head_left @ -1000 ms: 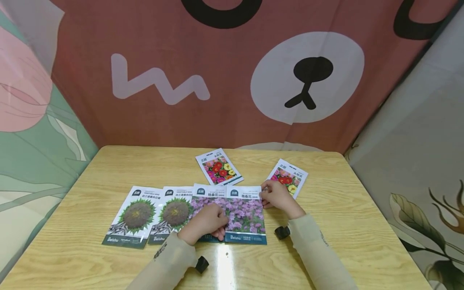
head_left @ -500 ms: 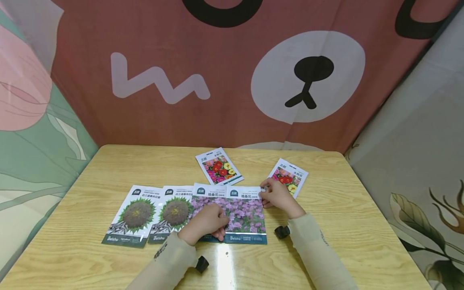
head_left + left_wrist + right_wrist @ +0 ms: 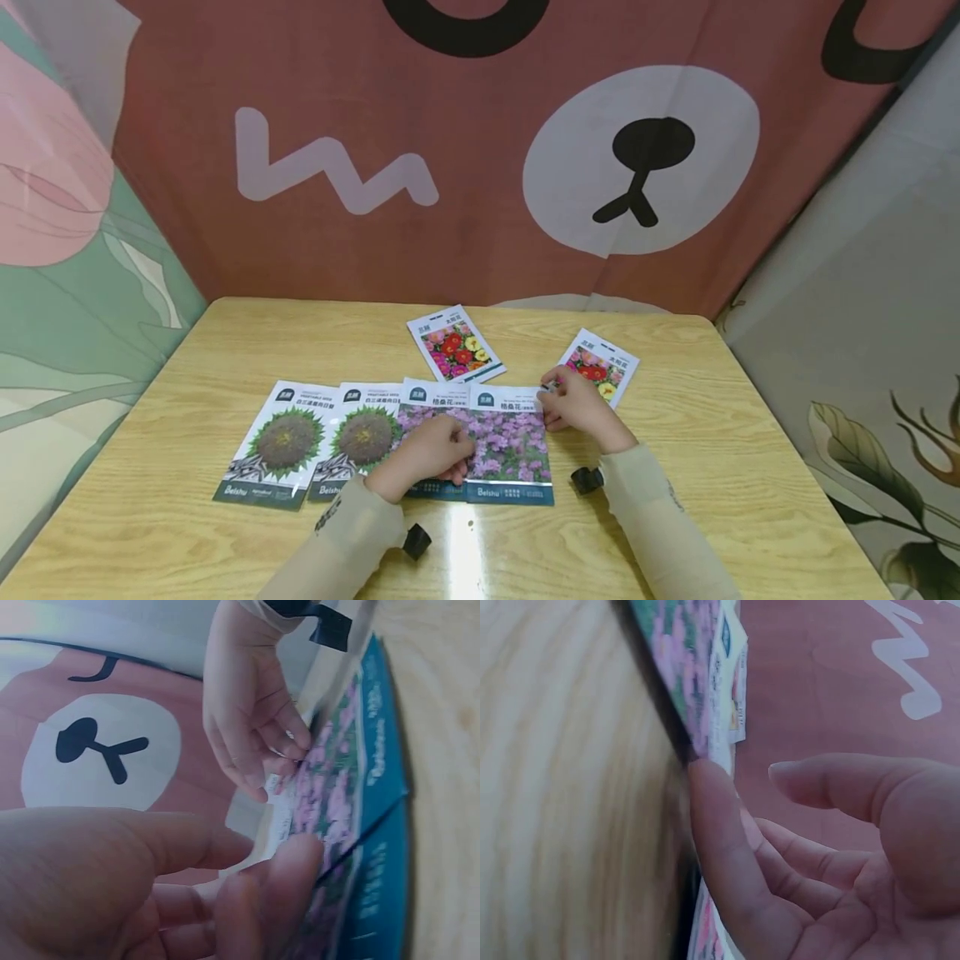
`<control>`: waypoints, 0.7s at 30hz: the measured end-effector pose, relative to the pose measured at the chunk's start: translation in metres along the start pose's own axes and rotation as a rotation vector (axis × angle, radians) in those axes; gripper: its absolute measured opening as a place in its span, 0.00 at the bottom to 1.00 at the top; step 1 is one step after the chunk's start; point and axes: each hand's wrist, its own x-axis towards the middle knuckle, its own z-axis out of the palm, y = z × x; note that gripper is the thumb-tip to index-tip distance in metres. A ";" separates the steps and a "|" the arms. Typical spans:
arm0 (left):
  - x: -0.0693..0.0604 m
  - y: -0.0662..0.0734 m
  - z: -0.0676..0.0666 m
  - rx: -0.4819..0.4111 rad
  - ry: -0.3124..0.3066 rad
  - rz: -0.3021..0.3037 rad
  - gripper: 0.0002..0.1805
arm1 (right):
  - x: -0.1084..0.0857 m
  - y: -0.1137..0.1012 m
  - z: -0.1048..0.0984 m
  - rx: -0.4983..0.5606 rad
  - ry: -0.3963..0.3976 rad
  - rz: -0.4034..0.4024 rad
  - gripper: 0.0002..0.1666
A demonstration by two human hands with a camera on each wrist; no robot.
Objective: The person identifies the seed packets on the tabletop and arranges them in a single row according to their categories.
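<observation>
Two purple-flower packets lie side by side in the head view, the right one [image 3: 508,446] fully visible and the left one [image 3: 414,421] partly covered by my left hand [image 3: 427,450]. That hand rests on them with its fingers loosely bent; in the left wrist view its thumb and fingers [image 3: 281,889] stand apart. My right hand [image 3: 583,408] is at the right packet's upper right edge. A fingertip [image 3: 709,780] touches that edge in the right wrist view, with the thumb held away. Two sunflower packets [image 3: 285,446] [image 3: 365,437] lie to the left.
Behind, on the wooden table [image 3: 697,500], lie two smaller packets with red and yellow flowers, one tilted at the centre [image 3: 456,346] and one at the right [image 3: 596,367], partly covered by my right hand. A printed brown curtain [image 3: 465,250] hangs behind the table's far edge.
My right hand's upper finger has lifted slightly near the packet's corner. The head view has shifted a little; my left hand and the packets keep their arrangement.
</observation>
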 end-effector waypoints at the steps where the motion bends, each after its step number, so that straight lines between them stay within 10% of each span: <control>1: 0.000 0.001 -0.002 -0.004 0.008 0.010 0.13 | 0.000 -0.001 -0.001 0.004 -0.002 -0.002 0.19; 12: 0.009 0.002 -0.016 0.040 0.266 0.116 0.07 | 0.001 -0.008 -0.004 -0.106 0.074 -0.077 0.19; 21: 0.018 0.000 -0.028 -0.173 0.385 0.087 0.21 | 0.013 -0.014 -0.004 -0.154 0.163 -0.198 0.17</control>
